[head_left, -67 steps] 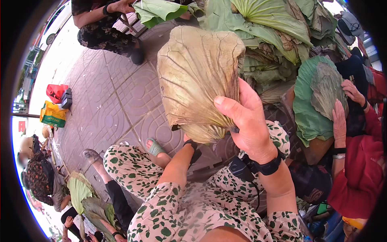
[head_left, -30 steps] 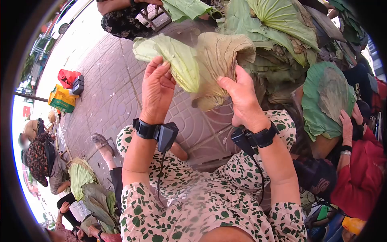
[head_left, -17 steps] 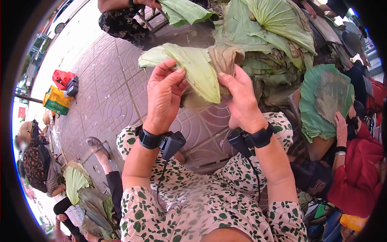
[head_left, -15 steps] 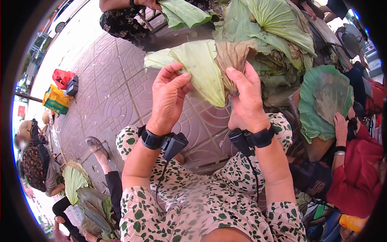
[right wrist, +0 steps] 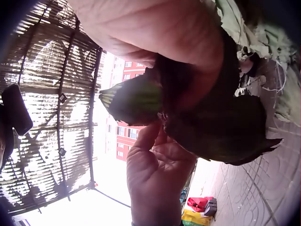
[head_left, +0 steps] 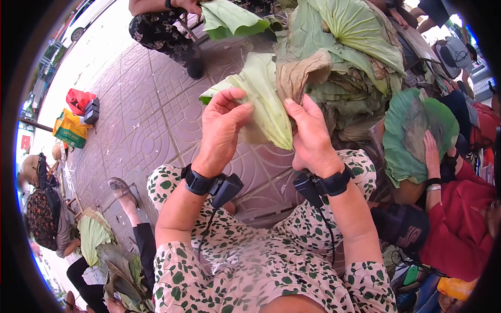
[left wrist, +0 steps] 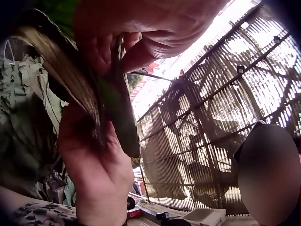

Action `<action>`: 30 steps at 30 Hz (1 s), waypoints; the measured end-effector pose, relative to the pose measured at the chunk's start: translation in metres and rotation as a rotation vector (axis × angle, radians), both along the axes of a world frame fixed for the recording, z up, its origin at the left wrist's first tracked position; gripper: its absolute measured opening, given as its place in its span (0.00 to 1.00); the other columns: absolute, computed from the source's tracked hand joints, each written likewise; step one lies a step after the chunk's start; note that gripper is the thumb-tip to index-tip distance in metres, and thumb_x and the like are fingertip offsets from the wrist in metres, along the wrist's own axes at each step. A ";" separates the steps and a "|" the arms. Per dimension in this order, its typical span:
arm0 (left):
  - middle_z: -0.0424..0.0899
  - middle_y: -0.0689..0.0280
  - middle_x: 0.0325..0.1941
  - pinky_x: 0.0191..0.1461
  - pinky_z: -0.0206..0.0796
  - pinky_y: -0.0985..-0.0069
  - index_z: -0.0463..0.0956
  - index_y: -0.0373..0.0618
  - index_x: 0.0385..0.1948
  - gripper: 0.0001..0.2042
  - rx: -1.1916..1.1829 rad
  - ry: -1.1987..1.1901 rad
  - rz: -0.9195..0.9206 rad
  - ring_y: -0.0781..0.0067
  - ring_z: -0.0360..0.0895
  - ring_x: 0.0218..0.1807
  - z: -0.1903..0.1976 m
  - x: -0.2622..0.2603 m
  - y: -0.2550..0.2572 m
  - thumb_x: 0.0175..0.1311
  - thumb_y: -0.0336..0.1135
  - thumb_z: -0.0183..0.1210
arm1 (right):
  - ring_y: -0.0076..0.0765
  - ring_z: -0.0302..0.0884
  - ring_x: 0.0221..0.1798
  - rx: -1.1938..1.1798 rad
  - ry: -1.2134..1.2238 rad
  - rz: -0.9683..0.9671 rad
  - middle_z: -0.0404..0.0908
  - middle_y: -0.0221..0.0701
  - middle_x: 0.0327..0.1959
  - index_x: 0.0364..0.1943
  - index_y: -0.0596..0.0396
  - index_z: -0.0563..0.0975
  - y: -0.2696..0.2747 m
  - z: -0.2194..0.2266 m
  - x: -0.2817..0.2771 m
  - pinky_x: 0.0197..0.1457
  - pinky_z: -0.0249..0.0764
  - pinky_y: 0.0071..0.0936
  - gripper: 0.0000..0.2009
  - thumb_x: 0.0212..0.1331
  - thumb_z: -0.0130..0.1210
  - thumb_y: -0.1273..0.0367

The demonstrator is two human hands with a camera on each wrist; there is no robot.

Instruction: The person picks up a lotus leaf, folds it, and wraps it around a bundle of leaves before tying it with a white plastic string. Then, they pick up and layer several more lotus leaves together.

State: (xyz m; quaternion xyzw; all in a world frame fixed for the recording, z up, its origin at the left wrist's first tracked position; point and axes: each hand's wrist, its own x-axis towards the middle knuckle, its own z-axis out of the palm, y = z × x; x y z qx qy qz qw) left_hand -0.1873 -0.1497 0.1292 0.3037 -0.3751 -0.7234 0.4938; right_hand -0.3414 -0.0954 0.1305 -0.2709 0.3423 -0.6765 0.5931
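My left hand (head_left: 222,130) pinches the edge of a pale green lotus leaf (head_left: 266,101) between thumb and fingers. The leaf is folded into a long wedge whose narrow end points down toward my other hand. A dried brown lotus leaf (head_left: 297,78), bunched and curled at its top, is gripped low down by my right hand (head_left: 315,138). Both leaves lie side by side and overlap in front of my knees. In the left wrist view the brown leaf (left wrist: 70,70) hangs beside the folded green one (left wrist: 122,117). My right fingers are partly hidden behind the leaves.
A tall stack of lotus leaves (head_left: 344,47) rises ahead on the right. At the right, a person in red rests a hand on a green leaf (head_left: 396,146). Someone at the top holds another leaf (head_left: 232,21). Bags (head_left: 73,128) and more leaves (head_left: 96,235) lie left.
The right hand alone held the spread brown leaf at first. My left hand has since come up with the green leaf beside it; both are now gathered narrower, and the left hand has shifted right.
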 end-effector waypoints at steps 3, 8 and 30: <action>0.78 0.71 0.37 0.42 0.68 0.85 0.73 0.41 0.39 0.10 -0.101 0.022 0.024 0.84 0.74 0.36 0.001 -0.001 0.001 0.55 0.20 0.59 | 0.28 0.74 0.48 0.051 -0.014 0.009 0.74 0.34 0.47 0.50 0.61 0.68 0.002 0.003 0.000 0.52 0.73 0.27 0.11 0.66 0.43 0.73; 0.77 0.72 0.36 0.43 0.66 0.85 0.73 0.42 0.38 0.10 -0.170 -0.020 0.044 0.85 0.73 0.36 0.001 -0.003 0.001 0.55 0.20 0.58 | 0.27 0.74 0.47 0.103 -0.123 0.108 0.75 0.34 0.46 0.49 0.60 0.68 0.006 0.006 -0.002 0.51 0.72 0.27 0.12 0.67 0.45 0.68; 0.81 0.65 0.36 0.46 0.67 0.79 0.77 0.37 0.43 0.16 -0.295 -0.033 -0.241 0.80 0.75 0.40 0.091 0.022 0.030 0.59 0.39 0.59 | 0.32 0.76 0.45 0.148 0.078 -0.056 0.75 0.35 0.46 0.53 0.58 0.68 0.021 0.037 -0.014 0.48 0.74 0.29 0.17 0.57 0.50 0.75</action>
